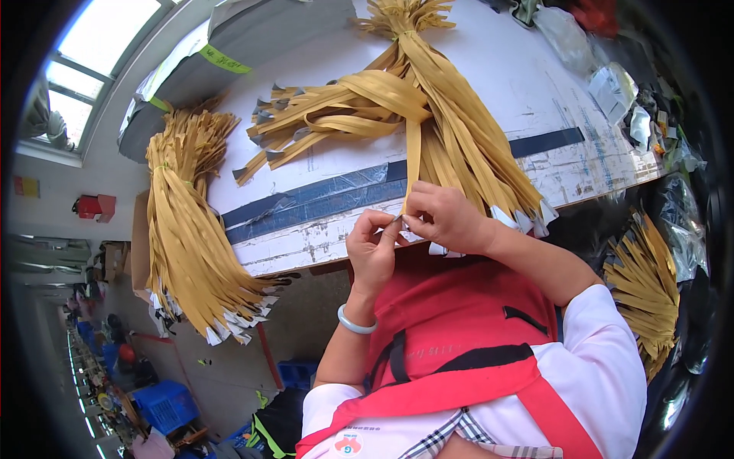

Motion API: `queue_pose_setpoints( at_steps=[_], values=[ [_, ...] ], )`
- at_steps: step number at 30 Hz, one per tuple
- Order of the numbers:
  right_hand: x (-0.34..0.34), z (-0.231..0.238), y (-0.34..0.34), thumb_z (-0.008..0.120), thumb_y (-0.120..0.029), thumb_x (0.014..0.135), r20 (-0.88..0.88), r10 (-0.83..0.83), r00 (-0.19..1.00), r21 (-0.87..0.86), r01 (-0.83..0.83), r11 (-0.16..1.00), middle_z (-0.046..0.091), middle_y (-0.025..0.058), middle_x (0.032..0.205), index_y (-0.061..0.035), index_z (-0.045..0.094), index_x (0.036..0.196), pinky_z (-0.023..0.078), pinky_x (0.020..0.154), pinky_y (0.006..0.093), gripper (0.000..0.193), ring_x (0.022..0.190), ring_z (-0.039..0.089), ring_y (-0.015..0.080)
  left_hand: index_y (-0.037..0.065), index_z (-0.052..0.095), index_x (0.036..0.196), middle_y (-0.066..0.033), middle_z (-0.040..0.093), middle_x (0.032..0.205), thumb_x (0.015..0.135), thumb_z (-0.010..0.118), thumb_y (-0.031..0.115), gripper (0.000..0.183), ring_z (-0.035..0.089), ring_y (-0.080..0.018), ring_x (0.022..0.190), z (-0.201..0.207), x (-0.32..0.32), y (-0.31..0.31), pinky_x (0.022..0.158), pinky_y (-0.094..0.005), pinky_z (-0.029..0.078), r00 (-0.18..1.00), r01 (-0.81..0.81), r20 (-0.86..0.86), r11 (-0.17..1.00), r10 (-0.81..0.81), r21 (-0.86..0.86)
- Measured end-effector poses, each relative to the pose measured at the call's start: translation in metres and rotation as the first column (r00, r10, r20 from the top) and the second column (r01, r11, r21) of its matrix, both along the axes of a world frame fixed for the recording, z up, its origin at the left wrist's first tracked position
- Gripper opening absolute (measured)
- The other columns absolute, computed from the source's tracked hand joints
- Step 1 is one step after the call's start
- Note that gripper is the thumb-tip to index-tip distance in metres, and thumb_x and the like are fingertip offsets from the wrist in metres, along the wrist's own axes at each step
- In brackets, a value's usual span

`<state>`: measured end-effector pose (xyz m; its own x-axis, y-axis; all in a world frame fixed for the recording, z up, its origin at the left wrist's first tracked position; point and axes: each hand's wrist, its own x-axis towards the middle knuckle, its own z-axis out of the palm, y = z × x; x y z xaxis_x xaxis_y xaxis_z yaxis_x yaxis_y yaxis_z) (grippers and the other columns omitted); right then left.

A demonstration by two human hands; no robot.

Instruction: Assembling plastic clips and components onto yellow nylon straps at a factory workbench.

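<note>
A long tan fabric strip, zipper-like (413, 157), hangs from the pile toward me over the table's near edge. My right hand (447, 218) pinches its lower end. My left hand (373, 249), fingers closed, meets it there with thumb and fingertip on the strip's small dark end. The fingertips of both hands nearly touch, so fine detail between them is hidden. Just beyond, several loose strips with grey ends (336, 107) lie across a tied bundle of tan strips (466, 115), whose near ends are white.
Another tied tan bundle (187, 206) droops over the table's left edge. Dark blue bands (321, 199) run across the white worktable (298, 252). More tan strips (646, 287) hang at the right, beside clear plastic (680, 222). A blue crate (167, 407) stands on the floor at lower left.
</note>
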<state>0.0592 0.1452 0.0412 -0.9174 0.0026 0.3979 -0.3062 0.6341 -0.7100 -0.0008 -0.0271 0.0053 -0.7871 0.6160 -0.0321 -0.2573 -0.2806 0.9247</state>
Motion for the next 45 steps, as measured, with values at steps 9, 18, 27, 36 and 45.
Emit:
queue_pose_setpoints(
  at_steps=[9, 18, 27, 36, 45],
  values=[
    [-0.007, 0.002, 0.0, 0.066, -0.006, 0.089, -0.105, -0.132, 0.986, -0.1, 0.121, 0.988, 0.059, 0.0092, 0.091, -0.0047, 0.058, 0.091, 0.05, 0.063, 0.0401, 0.008, 0.075, 0.062, 0.0319, -0.003, 0.061, 0.101, -0.0079, 0.051, 0.105, 0.091, 0.06, -0.011, 0.013, 0.063, -0.0121, 0.083, 0.008, 0.026, -0.001, 0.072, -0.025, 0.059, 0.917, -0.163, -0.373, 0.986, 0.143, -0.022],
    [0.006, -0.002, -0.002, 0.068, -0.003, 0.09, -0.031, 0.044, 0.999, -0.213, -0.05, 0.976, 0.06, 0.0086, 0.095, -0.0035, 0.063, 0.097, 0.051, 0.071, 0.0333, 0.008, 0.083, 0.063, 0.0242, 0.001, 0.068, 0.106, -0.0106, 0.065, 0.099, 0.088, 0.064, -0.01, 0.021, 0.065, -0.0165, 0.086, 0.02, -0.018, -0.023, 0.072, -0.0275, 0.055, 0.696, -0.044, -0.706, 0.974, -0.128, -0.221],
    [0.005, -0.01, -0.006, 0.071, -0.007, 0.091, 0.108, -0.089, 0.99, -0.395, 0.125, 0.91, 0.054, 0.0005, 0.084, -0.0031, 0.062, 0.085, 0.043, 0.064, 0.0235, 0.011, 0.073, 0.052, 0.0079, -0.003, 0.057, 0.088, -0.0103, 0.059, 0.082, 0.088, 0.064, -0.009, 0.009, 0.062, -0.0175, 0.069, 0.016, -0.003, -0.015, 0.062, -0.0275, 0.051, 0.64, -0.154, -0.759, 0.948, -0.118, -0.278],
    [0.01, 0.009, 0.026, 0.068, -0.013, 0.096, 0.303, -0.199, 0.932, -0.546, 0.341, 0.766, 0.055, -0.0038, 0.076, -0.0039, 0.061, 0.086, 0.042, 0.061, 0.02, 0.015, 0.067, 0.049, 0.0036, 0.002, 0.06, 0.107, -0.0048, 0.063, 0.084, 0.1, 0.059, 0.006, 0.008, 0.063, -0.0108, 0.071, 0.026, -0.078, -0.089, 0.063, -0.0252, 0.053, 0.787, -0.535, -0.382, 0.845, 0.484, -0.031],
    [0.035, 0.022, 0.032, 0.07, -0.017, 0.092, 0.279, -0.233, 0.932, -0.086, 0.266, 0.96, 0.056, 0.0057, 0.076, -0.0005, 0.063, 0.087, 0.044, 0.062, 0.0312, 0.019, 0.068, 0.054, 0.0165, 0.0, 0.066, 0.099, -0.0108, 0.064, 0.093, 0.09, 0.064, -0.006, 0.011, 0.063, -0.0185, 0.078, -0.004, -0.015, -0.047, 0.069, -0.0275, 0.05, 0.692, -0.247, -0.719, 0.914, -0.067, -0.323]
  ],
)
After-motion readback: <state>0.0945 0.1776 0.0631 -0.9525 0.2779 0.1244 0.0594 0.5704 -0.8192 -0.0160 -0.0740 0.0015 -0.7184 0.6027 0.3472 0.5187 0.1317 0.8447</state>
